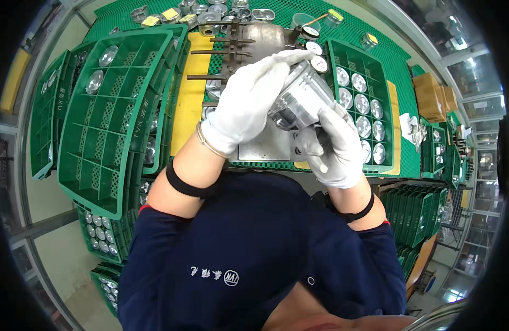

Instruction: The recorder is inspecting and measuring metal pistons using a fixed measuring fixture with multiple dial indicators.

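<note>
A shiny metal engine piston (305, 99) is held tilted above the bench, between both my white-gloved hands. My left hand (248, 98) is closed along its left side and upper edge, with the fingers reaching over the top. From below and right, my right hand (338, 144) grips the piston's lower side with bent fingers. Behind the hands stands a metal gauging fixture (262, 39) with rods sticking out to the left. Round dial gauges (319, 64) sit at the fixture's right, just beyond the piston. Part of the fixture is hidden by my hands.
To the left stands a tilted green divided crate (108, 138) with a couple of pistons in it. A green crate (370, 60) at right holds several pistons in rows. Loose pistons (209, 19) and a round dish with a stick (305, 22) lie at the back. Cardboard boxes (429, 96) stand far right.
</note>
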